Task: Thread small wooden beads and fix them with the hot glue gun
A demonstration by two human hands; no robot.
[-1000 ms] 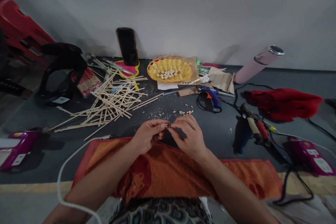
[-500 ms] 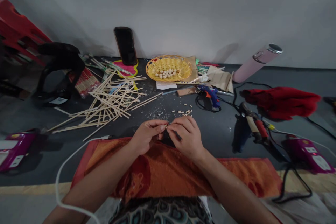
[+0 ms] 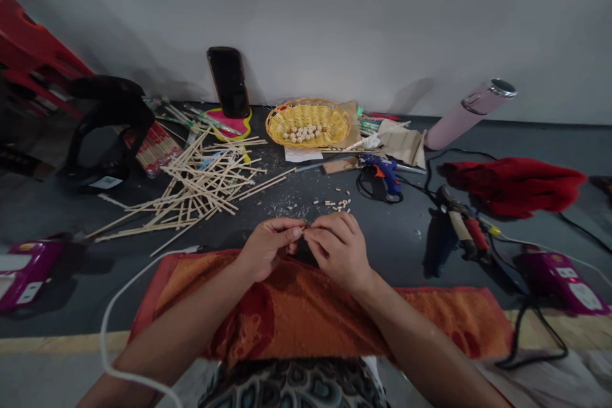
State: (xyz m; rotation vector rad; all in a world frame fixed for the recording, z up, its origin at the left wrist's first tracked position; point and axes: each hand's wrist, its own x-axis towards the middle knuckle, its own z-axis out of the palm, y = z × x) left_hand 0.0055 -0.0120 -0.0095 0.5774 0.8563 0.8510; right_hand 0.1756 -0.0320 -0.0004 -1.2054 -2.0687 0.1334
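Note:
My left hand and my right hand meet over the front of the table, fingertips pinched together. Between them is a tiny pale wooden piece, mostly hidden by the fingers. Just beyond my right hand lie several short cut stick pieces on the dark table, beside a scatter of pale crumbs. A yellow woven basket farther back holds a group of small wooden clusters. Under my wrists an orange towel is spread along the table edge.
Left of my hands is a loose heap of thin wooden sticks. A phone leans on the wall. To the right are a blue glue gun, pliers, a red cloth, a pink flask and cables.
Both hands stay in nearly the same place. The fingertips have shifted very slightly around the small piece, and less of it shows.

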